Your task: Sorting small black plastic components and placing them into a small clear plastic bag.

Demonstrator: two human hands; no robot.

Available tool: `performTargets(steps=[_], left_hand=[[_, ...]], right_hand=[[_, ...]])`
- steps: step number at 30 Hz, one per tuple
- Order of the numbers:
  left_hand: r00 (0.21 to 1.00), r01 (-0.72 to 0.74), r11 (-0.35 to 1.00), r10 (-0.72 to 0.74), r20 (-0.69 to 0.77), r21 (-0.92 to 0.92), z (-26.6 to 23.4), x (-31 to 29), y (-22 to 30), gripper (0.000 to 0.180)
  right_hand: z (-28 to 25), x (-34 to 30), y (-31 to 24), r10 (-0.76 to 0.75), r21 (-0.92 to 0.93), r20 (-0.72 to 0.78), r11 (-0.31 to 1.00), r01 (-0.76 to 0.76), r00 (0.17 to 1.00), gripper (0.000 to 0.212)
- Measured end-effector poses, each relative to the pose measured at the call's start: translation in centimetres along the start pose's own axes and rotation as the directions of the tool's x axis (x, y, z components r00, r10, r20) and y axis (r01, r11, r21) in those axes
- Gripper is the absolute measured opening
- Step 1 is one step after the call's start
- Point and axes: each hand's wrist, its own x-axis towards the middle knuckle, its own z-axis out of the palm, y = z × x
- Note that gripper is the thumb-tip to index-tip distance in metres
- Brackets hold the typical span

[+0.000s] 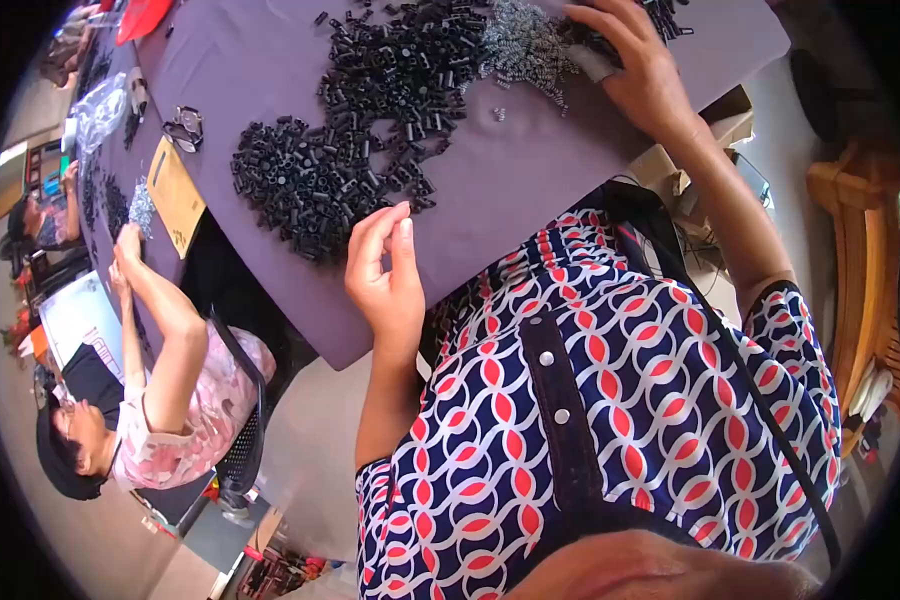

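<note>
My left hand [385, 278] is at the near edge of a heap of small black cylindrical pieces [300, 185]. Its thumb and fingertips are pressed together in a pinch, and I cannot make out anything between them. Farther right, my right hand [646, 82] reaches over the table with its fingers apart, the thumb below the stretched fingers. A pale wrap [594, 64] covers one of its digits. Beside these fingers lies a pile of small silver coil springs [530, 45]. More black pieces [410, 60] spread left of the springs, and some show under my right hand.
A purple-grey cloth [260, 70] covers the table. At left, a co-worker [185, 400] sits with both hands at another heap. Between us are a tan board [175, 195] and eyeglasses [184, 130]. Cardboard boxes [725, 125] and a wooden chair [860, 290] stand at right.
</note>
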Motion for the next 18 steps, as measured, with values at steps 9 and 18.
performTargets(steps=[9, 18], left_hand=[[0.999, -0.04, 0.999, 0.039, -0.036, -0.026, 2.9, -0.1, 2.9, 0.016], [0.995, -0.078, 0.996, 0.075, -0.068, -0.039, 2.9, -0.2, 5.0, 0.015]], right_hand=[[1.2, 1.0, 0.4, 0.001, 0.128, 0.055, 0.992, -0.008, 0.999, 0.07], [-0.4, 0.5, -0.1, -0.02, 0.211, 0.047, 0.977, 0.01, 0.999, 0.064]])
